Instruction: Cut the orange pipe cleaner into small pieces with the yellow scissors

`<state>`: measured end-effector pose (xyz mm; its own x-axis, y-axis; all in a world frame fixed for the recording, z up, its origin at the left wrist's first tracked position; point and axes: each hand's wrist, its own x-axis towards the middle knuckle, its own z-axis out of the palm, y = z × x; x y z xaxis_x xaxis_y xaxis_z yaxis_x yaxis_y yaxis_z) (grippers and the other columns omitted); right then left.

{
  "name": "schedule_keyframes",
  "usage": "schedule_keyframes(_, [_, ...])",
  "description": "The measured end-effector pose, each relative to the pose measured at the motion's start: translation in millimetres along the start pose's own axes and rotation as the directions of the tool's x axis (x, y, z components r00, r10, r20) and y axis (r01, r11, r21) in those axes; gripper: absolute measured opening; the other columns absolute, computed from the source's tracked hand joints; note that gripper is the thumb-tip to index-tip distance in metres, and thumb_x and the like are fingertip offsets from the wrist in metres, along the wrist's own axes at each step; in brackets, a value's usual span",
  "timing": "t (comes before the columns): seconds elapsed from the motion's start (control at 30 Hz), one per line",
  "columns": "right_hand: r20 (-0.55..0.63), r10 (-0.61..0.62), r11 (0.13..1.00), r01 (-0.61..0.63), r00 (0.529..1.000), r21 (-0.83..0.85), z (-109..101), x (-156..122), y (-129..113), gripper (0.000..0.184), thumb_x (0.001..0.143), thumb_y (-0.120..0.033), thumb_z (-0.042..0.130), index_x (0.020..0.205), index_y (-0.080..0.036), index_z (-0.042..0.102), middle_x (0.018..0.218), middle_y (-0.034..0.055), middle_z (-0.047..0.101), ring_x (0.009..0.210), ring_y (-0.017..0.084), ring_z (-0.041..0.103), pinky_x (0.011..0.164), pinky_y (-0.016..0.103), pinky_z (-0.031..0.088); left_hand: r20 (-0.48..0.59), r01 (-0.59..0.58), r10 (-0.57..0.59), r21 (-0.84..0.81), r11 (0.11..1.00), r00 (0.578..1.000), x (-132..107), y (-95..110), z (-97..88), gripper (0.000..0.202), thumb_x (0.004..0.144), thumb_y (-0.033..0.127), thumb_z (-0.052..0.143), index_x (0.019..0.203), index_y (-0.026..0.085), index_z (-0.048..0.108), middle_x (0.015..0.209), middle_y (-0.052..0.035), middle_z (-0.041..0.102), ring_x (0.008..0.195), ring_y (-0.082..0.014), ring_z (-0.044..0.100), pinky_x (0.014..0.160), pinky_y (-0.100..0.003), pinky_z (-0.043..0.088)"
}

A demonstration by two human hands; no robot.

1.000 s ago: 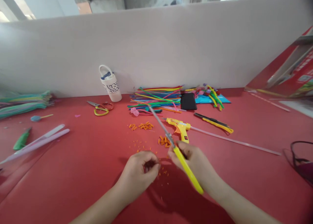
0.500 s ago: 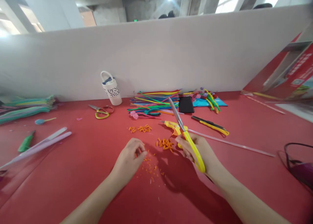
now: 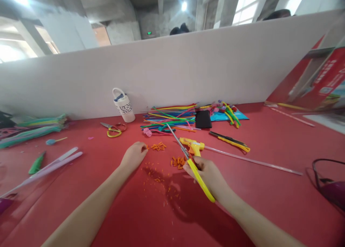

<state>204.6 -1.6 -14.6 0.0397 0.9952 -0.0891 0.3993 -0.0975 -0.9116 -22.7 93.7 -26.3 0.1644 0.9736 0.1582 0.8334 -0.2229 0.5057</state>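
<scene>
My right hand grips a pair of scissors with yellow handles, its blades pointing away and to the left. Under the hand and blades lies a pile of short orange pieces, which look like cut pipe cleaner. Farther left, my left hand has its fingertips pinched together at a small orange piece. Beside those fingertips is a second pile of orange pieces. Fine orange scraps are scattered between the two hands on the red table.
A yellow glue gun with a long clear stick lies beyond my right hand. Behind are pipe cleaners, a black phone-like slab, other scissors and a white cup. A yellow-and-black tool lies right.
My left hand has moved left and away from me, to the smaller group of orange pieces. My right hand, still gripping the scissors, has shifted slightly left and nearer. The view has tilted up a little.
</scene>
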Motion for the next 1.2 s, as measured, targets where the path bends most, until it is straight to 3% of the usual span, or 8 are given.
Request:
schedule_keyframes(0.2, [0.01,-0.017,0.999,0.017,1.0,-0.03,1,1,5,0.02,0.065,-0.034,0.049,0.056,-0.019,0.039,0.047,-0.0077,0.032,0.043,0.007,0.035,0.04,0.019,0.024,-0.017,0.076,-0.079,-0.115,0.99,0.997,8,-1,8.3,0.01,0.063,0.017,0.051,0.053,0.018,0.051,0.065,-0.0042,0.056,0.071,-0.0195,0.053,0.066,-0.028,0.036])
schedule_keyframes(0.37, [0.033,-0.027,0.999,0.028,0.999,-0.036,3,-1,5,0.023,0.067,-0.036,0.049,0.056,-0.02,0.037,0.048,-0.0083,0.027,0.044,0.006,0.028,0.04,0.019,0.02,0.115,0.137,-0.101,-0.367,0.92,0.988,-17,20,2.1,0.013,0.071,0.027,0.047,0.067,0.015,0.052,0.054,-0.0004,0.055,0.051,-0.013,0.053,0.052,-0.024,0.041])
schedule_keyframes(0.43, [0.054,-0.06,0.997,0.062,0.997,-0.041,3,-3,5,0.027,0.067,-0.038,0.051,0.056,-0.02,0.035,0.05,-0.0081,0.026,0.046,0.006,0.026,0.041,0.019,0.02,0.167,0.159,-0.09,-0.461,0.873,0.982,-34,32,-2.3,0.018,0.073,0.029,0.047,0.079,0.014,0.053,0.06,-0.0005,0.057,0.052,-0.0109,0.053,0.051,-0.022,0.042])
schedule_keyframes(0.47, [0.069,-0.082,0.995,0.085,0.994,-0.045,3,-5,4,0.029,0.066,-0.04,0.053,0.055,-0.02,0.034,0.051,-0.008,0.025,0.047,0.006,0.025,0.041,0.019,0.019,0.197,0.18,-0.088,-0.526,0.831,0.977,-43,37,-4.9,0.02,0.073,0.029,0.048,0.086,0.014,0.053,0.064,-0.0008,0.058,0.053,-0.0092,0.053,0.051,-0.02,0.042])
schedule_keyframes(0.57, [0.133,-0.146,0.985,0.156,0.98,-0.068,5,-13,1,0.032,0.066,-0.042,0.054,0.055,-0.02,0.034,0.052,-0.0078,0.026,0.047,0.007,0.026,0.042,0.019,0.021,0.363,0.392,-0.149,-0.833,0.39,0.92,-62,47,-12.5,0.018,0.067,0.021,0.059,0.083,0.012,0.057,0.068,-0.0019,0.059,0.053,-0.0057,0.052,0.053,-0.016,0.042])
schedule_keyframes(0.67, [0.191,-0.171,0.967,0.202,0.967,-0.157,7,-23,-4,0.028,0.069,-0.044,0.052,0.061,-0.021,0.039,0.053,-0.0066,0.036,0.046,0.007,0.032,0.042,0.02,0.023,0.386,0.415,-0.162,-0.882,0.224,0.908,-70,52,-17.9,0.009,0.065,0.019,0.063,0.069,0.012,0.058,0.062,-0.0001,0.057,0.049,-0.0041,0.049,0.048,-0.014,0.039])
schedule_keyframes(0.9, [0.258,-0.152,0.777,0.277,0.954,-0.566,10,-26,-8,0.034,0.065,-0.053,0.053,0.066,-0.022,0.04,0.057,-0.0012,0.053,0.049,0.013,0.043,0.045,0.024,0.021,0.305,0.331,-0.132,-0.895,0.299,0.943,-76,55,-23.8,0.008,0.068,0.021,0.06,0.067,0.013,0.057,0.053,0.0028,0.054,0.042,-0.0039,0.046,0.04,-0.014,0.035])
schedule_keyframes(1.2, [0.283,-0.14,0.692,0.298,0.949,-0.658,9,-23,1,0.034,0.068,-0.056,0.046,0.066,-0.023,0.037,0.061,0.0005,0.056,0.051,0.016,0.047,0.046,0.025,0.022,0.293,0.314,-0.114,-0.89,0.33,0.949,-78,56,-31.1,0.004,0.068,0.018,0.06,0.069,0.014,0.061,0.055,0.0017,0.058,0.046,-0.0064,0.052,0.044,-0.016,0.04])
